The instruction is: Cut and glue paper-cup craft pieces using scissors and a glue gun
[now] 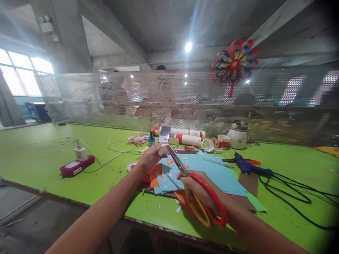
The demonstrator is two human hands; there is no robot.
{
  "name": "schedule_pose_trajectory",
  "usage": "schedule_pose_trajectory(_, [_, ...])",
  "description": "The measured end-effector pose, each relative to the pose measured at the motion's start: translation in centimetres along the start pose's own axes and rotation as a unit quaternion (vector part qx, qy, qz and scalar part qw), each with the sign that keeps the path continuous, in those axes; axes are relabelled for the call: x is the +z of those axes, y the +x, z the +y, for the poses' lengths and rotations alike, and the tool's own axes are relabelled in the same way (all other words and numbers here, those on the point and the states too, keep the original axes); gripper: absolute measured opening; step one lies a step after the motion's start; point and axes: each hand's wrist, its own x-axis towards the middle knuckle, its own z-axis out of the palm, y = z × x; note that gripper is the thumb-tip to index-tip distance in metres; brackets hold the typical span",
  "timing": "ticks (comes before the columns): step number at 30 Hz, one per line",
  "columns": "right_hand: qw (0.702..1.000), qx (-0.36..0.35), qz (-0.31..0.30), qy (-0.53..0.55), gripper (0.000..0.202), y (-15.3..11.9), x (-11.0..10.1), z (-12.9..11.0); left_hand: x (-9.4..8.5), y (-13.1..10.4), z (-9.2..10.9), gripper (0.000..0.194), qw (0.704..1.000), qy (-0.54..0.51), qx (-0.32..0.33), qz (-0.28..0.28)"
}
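Observation:
My left hand [150,159] pinches a small white paper piece [163,150], which looks curved like part of a cup. In my right hand [198,187] is a pair of scissors [180,165] with one red and one yellow handle loop. Its blade tips reach the white piece; whether they are cutting into it I cannot tell. Below both hands lie light blue paper sheets [212,176] with white scraps and small red-orange cutouts [170,161] on them. Orange paper [156,175] sticks out at the left of the stack.
Paper cups [188,140], a phone [164,135], an ink bottle [150,140] and a kettle [237,135] stand at the back. A blue glue gun [249,167] trails black cable on the right. A purple power strip [76,166] sits left. Behind rises a perforated metal screen [87,91].

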Motion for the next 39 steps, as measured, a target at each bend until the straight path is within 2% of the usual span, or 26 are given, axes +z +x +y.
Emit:
schedule_pose_trajectory(13, [0.999,-0.019,0.023,-0.041,0.031,0.2,-0.2,0.7,0.1,0.0,0.0,0.023,1.0,0.009,-0.005,0.0])
schedule_pose_trajectory(19, [0.998,-0.003,0.045,-0.033,0.031,0.1,0.0,1.1,0.1,-0.1,0.1,0.021,1.0,0.013,-0.006,-0.004])
schedule_pose_trajectory(34, [1.0,0.029,0.009,0.007,0.047,0.0,0.0,1.0,0.2,-0.1,0.3,0.027,1.0,0.011,-0.011,-0.02])
schedule_pose_trajectory(39, [0.999,0.034,0.03,0.007,0.029,-0.3,-0.6,0.3,0.0,-0.1,1.0,0.03,0.999,-0.003,-0.028,-0.035])
